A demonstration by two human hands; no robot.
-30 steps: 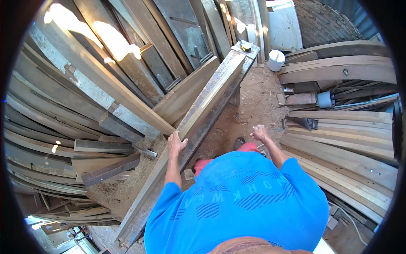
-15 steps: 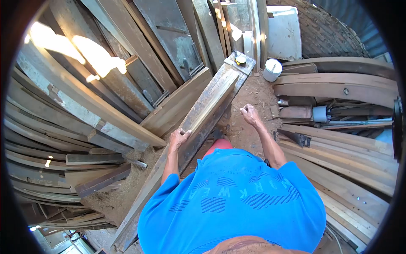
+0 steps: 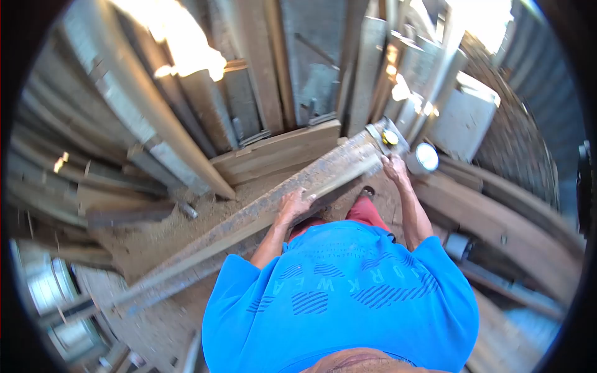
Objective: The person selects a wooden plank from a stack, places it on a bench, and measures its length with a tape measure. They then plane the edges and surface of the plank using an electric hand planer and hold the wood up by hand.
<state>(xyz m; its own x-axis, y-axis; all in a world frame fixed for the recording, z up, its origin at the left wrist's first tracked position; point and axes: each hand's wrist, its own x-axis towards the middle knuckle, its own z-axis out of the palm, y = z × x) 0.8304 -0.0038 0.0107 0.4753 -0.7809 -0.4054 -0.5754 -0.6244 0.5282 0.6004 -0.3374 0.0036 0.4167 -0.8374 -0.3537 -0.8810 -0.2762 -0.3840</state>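
A long wooden plank (image 3: 348, 176) lies lengthwise on a narrow, worn bench beam (image 3: 239, 211) that crosses in front of me. My left hand (image 3: 295, 204) grips the plank around its middle, fingers over the top and the thumb toward me. At the plank's far right end, my right hand (image 3: 394, 168) is closed on its edge; motion blur softens the fingertips. Just beyond that hand, a yellow-and-black tape measure (image 3: 390, 137) sits on the end of the bench beam.
A white bucket (image 3: 426, 157) stands right of the bench end. Tall boards (image 3: 249, 62) lean at the back, and a wide board (image 3: 280, 149) stands on edge behind the bench. Curved timbers (image 3: 491, 208) are stacked at right. Sawdust covers the floor (image 3: 134, 248) at left.
My right hand has come from open air over the floor to the plank's far end. My left hand stays on the plank. The view has turned, so the bench now lies more crosswise.
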